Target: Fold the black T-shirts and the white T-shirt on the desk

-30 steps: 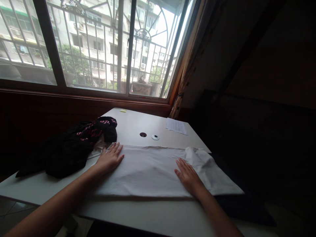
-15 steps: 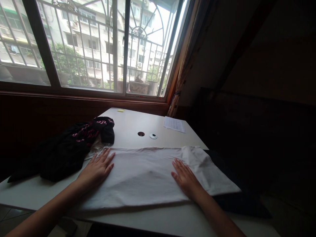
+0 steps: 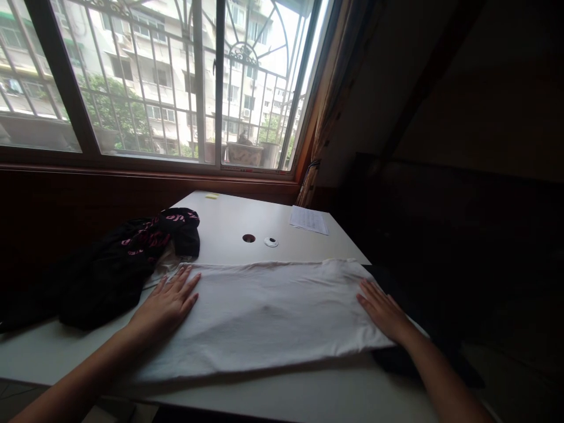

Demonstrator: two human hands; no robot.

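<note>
A white piece of clothing (image 3: pixel 268 311), probably a folded shirt though its kind is not certain, lies spread flat across the table. On its left end rests my left hand (image 3: pixel 170 299), palm down with the fingers stretched out. My right hand (image 3: pixel 382 308) lies flat on the right end of the white cloth, fingers extended. Neither hand grips anything. Just left of my left hand is a heap of black clothing (image 3: pixel 106 270) with pink lettering. Dark cloth (image 3: pixel 396 352) shows beneath my right wrist.
The white table (image 3: pixel 224 223) stands below a barred window (image 3: pixel 158 88). Toward its back are printed sheets (image 3: pixel 309 220), a yellow sticky note (image 3: pixel 212 195), a round cable hole (image 3: pixel 249 238) and its white cover (image 3: pixel 271 241). A curtain (image 3: pixel 308 182) hangs at the window's right side.
My right hand has slid to the right over the white cloth, and the wrinkled right part now lies smoother. My left hand stays on the left end. The view has shifted slightly.
</note>
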